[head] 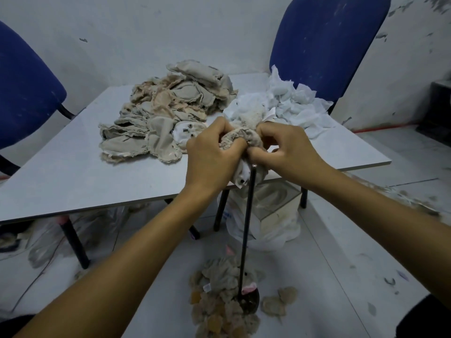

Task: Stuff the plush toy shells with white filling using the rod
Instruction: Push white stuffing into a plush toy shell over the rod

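Observation:
Both my hands hold one beige plush toy shell (244, 140) above the front edge of the table. My left hand (212, 152) grips its left side and my right hand (285, 147) pinches its right side. A thin black rod (247, 220) stands upright from a round base on the floor, and its tip meets the underside of the shell between my hands. White filling (290, 103) lies heaped at the back right of the table. A pile of flat beige shells (168, 111) covers the table's middle.
The grey table (73, 172) has two blue chairs (327, 42) behind it. On the floor lie several stuffed toys (222, 301) around the rod's base. A white plastic bag (273, 215) with more material sits under the table.

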A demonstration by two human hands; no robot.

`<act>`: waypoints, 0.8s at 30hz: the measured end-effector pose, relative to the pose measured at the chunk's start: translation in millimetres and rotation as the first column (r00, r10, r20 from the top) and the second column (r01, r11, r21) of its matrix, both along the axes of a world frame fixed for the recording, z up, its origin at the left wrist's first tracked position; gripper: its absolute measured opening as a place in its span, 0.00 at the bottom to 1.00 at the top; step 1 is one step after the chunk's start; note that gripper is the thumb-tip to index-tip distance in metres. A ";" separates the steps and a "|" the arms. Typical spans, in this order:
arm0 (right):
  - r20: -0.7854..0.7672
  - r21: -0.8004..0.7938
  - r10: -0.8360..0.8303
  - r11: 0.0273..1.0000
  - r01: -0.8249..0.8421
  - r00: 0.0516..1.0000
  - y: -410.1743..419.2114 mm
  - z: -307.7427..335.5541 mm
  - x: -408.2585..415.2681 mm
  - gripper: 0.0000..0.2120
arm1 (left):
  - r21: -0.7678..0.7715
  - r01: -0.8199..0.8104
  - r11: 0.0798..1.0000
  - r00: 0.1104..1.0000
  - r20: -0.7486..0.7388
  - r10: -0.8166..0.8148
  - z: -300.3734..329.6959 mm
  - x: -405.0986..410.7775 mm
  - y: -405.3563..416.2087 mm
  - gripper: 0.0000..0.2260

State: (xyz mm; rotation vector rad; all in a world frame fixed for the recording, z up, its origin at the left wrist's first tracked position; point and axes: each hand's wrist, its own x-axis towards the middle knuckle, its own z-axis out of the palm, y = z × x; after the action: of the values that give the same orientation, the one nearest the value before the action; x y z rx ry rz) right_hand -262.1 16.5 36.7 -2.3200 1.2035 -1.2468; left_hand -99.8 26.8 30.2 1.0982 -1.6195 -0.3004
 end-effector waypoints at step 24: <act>-0.389 -0.066 0.214 0.964 -0.259 0.896 46.3 -92.1 -18.9 0.10 | -0.106 0.331 0.938 0.790 0.574 -0.214 -109.7 30.4 43.4 0.03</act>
State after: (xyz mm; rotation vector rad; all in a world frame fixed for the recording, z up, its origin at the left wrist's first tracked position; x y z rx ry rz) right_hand -281.0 62.9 -55.4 -2.7865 0.9250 -0.8279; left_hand -69.5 70.3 -79.5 0.8263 -2.2895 0.0115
